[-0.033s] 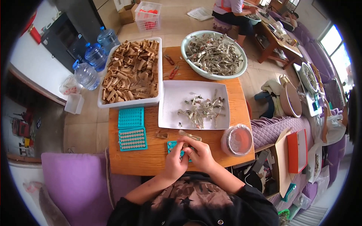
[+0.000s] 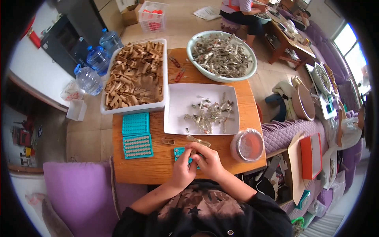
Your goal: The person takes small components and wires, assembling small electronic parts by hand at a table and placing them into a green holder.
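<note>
Close to the table's front edge, my left hand (image 2: pixel 184 168) and my right hand (image 2: pixel 209 162) meet with fingers pinched together. Between them is a small brown plastic piece (image 2: pixel 194 152), mostly covered by the fingers. A pale bundle of thin wires (image 2: pixel 199 141) sticks out beyond the fingertips. Partly under my hands lies a small turquoise tray (image 2: pixel 179 151). A single brown plastic holder (image 2: pixel 168 142) rests on the wood just left of the hands. Farther off, a white shallow box (image 2: pixel 177 114) carries a loose heap of wired parts.
A white bin (image 2: pixel 165 75) of brown holders and a pale green basin (image 2: pixel 254 67) of wired parts stand at the back. Left is an open turquoise case (image 2: pixel 137 135) with round pieces; right, a lined tub (image 2: pixel 247 146). Red-handled pliers (image 2: pixel 180 75) lie behind. Another person (image 2: pixel 244 15) sits beyond.
The whole view has shifted slightly. Both hands keep almost the same pose, and the pale wire bundle has tilted a little at the fingertips.
</note>
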